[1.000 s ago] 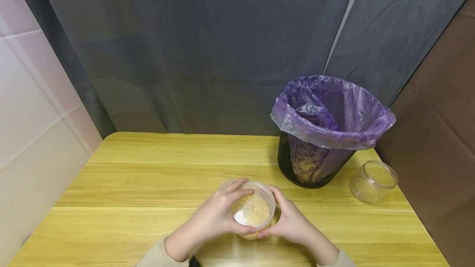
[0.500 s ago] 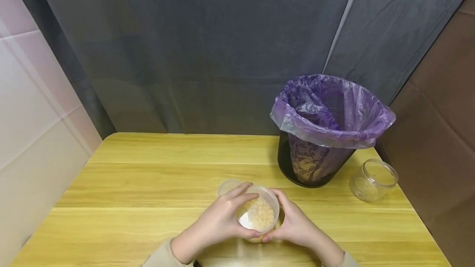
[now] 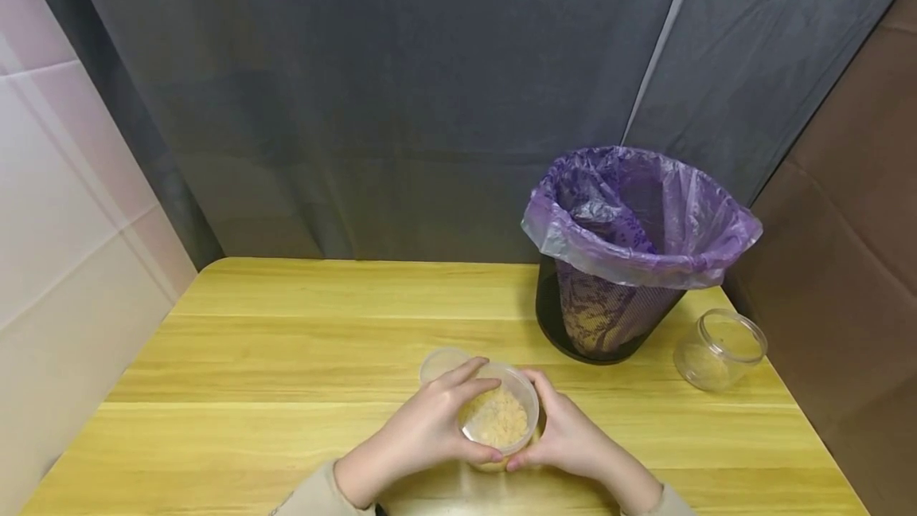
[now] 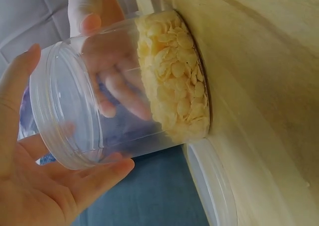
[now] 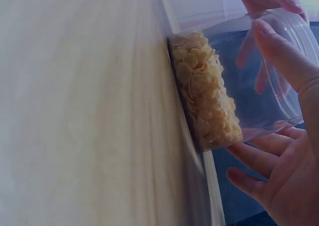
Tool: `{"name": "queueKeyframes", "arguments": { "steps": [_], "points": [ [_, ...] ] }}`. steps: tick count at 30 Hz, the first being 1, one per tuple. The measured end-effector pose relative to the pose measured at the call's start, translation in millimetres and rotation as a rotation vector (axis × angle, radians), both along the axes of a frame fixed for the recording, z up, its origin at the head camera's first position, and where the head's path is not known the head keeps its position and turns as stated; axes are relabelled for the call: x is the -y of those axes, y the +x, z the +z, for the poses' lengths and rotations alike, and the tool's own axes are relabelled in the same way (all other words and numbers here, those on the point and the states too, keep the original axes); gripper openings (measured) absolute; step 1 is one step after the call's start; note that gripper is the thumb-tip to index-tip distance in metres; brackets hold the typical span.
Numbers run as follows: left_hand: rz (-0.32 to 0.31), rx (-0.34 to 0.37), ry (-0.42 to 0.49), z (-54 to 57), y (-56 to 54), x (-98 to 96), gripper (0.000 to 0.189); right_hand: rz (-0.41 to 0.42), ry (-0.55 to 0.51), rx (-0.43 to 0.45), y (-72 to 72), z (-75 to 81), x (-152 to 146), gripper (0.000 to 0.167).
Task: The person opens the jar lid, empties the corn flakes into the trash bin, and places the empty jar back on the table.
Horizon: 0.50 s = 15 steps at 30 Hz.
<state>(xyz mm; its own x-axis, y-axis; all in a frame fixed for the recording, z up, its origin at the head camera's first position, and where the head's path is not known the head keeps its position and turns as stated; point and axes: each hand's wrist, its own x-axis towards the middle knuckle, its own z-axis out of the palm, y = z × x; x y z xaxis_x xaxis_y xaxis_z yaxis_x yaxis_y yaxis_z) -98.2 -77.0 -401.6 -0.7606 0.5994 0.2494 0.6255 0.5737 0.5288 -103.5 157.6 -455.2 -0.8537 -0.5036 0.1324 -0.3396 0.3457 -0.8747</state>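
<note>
A clear plastic jar (image 3: 510,419), partly filled with pale yellow flakes (image 4: 174,81), stands upright on the table between both hands. My left hand (image 3: 437,416) grips it near the rim, thumb on the near side and fingers reaching over the far side. On the opposite side my right hand (image 3: 566,428) holds the jar's wall, thumb in front and fingers round the back. The right wrist view shows the flakes (image 5: 202,91) heaped in the jar's lower part, with the threaded rim (image 5: 294,61) bare. Behind the left fingers lies a translucent round lid (image 3: 438,361), partly hidden.
A black mesh bin (image 3: 555,317) with a purple bag (image 3: 630,265) over its rim stands at the back right of the wooden table (image 3: 286,341). Near the right edge is a second clear jar (image 3: 716,353). A grey curtain (image 3: 358,102) hangs behind the table.
Over the first half second both hands and the jar shifted slightly right and toward the person, uncovering more of the lid. Since then they have hardly moved.
</note>
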Motion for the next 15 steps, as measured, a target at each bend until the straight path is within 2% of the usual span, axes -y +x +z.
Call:
{"name": "queueKeyframes", "arguments": {
  "steps": [10, 15],
  "points": [
    [-0.016, -0.022, -0.014, -1.8, -2.6, 0.1, 0.081, 0.017, 0.002, 0.005, -2.4, -1.9, -0.9, 0.104],
    [-0.021, -0.078, -0.069, -0.6, -3.2, 0.8, 0.082, 0.019, 0.018, -0.003, -2.7, -1.6, -1.3, 0.104]
  ]
}}
